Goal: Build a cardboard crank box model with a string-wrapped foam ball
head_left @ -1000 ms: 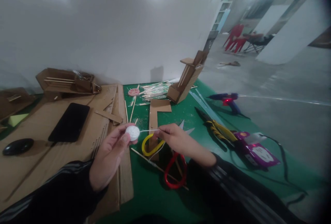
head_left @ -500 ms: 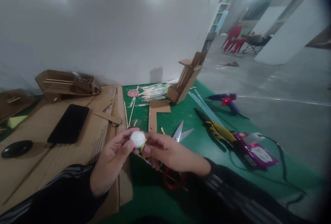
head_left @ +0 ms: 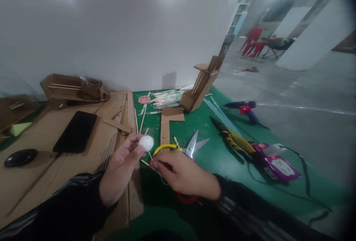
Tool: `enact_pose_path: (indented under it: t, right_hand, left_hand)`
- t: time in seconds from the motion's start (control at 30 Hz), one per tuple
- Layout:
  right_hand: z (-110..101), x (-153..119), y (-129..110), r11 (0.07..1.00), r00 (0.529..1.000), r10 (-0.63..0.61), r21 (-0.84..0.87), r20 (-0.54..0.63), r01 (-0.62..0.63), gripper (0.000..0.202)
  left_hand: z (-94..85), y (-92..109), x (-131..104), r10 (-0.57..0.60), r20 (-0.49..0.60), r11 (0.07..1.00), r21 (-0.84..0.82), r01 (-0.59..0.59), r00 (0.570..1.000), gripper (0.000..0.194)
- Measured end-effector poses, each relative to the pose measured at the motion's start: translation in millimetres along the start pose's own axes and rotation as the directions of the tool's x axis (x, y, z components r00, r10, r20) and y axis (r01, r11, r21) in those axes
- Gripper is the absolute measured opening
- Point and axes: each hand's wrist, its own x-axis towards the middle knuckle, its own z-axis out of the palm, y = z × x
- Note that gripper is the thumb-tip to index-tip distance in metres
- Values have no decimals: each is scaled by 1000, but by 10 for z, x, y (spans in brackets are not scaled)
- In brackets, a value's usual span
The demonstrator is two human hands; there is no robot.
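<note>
My left hand [head_left: 121,168] grips a small round white spool of string [head_left: 146,143] between thumb and fingers, its flat face turned up. A short length of white string [head_left: 150,155] runs from the spool to my right hand [head_left: 180,170], whose thumb and forefinger are pinched on it. More string loops below those fingers. Scissors [head_left: 191,145] with red handles lie partly under my right hand, blades apart. A curved yellow handle [head_left: 164,146] shows just beyond my fingers; the rest of that tool is hidden.
A cardboard tower [head_left: 201,85] stands by loose wooden sticks [head_left: 168,98]. Right of it lie a glue gun [head_left: 243,109], pliers [head_left: 236,140] and a purple power strip [head_left: 275,161]. Cardboard sheets [head_left: 44,181] on the left hold a phone [head_left: 75,131] and a mouse [head_left: 20,158].
My right hand has drawn away from the spool to the right, and string now stretches between both hands. The yellow handle has come into fuller view.
</note>
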Motion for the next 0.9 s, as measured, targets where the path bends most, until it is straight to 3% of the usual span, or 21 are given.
enact_pose_path:
  t: [0.2, 0.33, 0.5, 0.67, 0.73, 0.83, 0.9]
  right_hand:
    - [2, -5, 17, 998, 998, -20, -61, 52, 23, 17]
    - [-8, 6, 21, 996, 999, 20, -93, 44, -16, 18]
    - [12, 5, -22, 995, 999, 50, -87, 8, -49, 11]
    - [24, 1, -26, 994, 1000, -22, -107, 13, 24, 20]
    - [30, 0, -9, 996, 999, -28, -87, 24, 30, 23]
    - [52, -9, 19, 998, 998, -48, -45, 47, 50, 19]
    - [73, -18, 32, 998, 996, -63, -27, 59, 64, 16]
  left_hand:
    - [21, -8, -3, -29, 23, 994, -109, 31, 999, 38]
    - [-4, 1, -19, 100, 60, 992, 68, -104, 993, 31]
    - [12, -30, -80, 332, 93, 896, 279, -345, 939, 23]
    - [-20, -86, -153, 419, 69, 812, 418, -408, 905, 41]
    - [-53, -100, -173, 466, 125, 736, 495, -462, 876, 45]
    - [-80, -102, -186, 572, 267, 577, 542, -612, 776, 49]
    - [-72, -97, -193, 611, 321, 521, 525, -673, 723, 53]
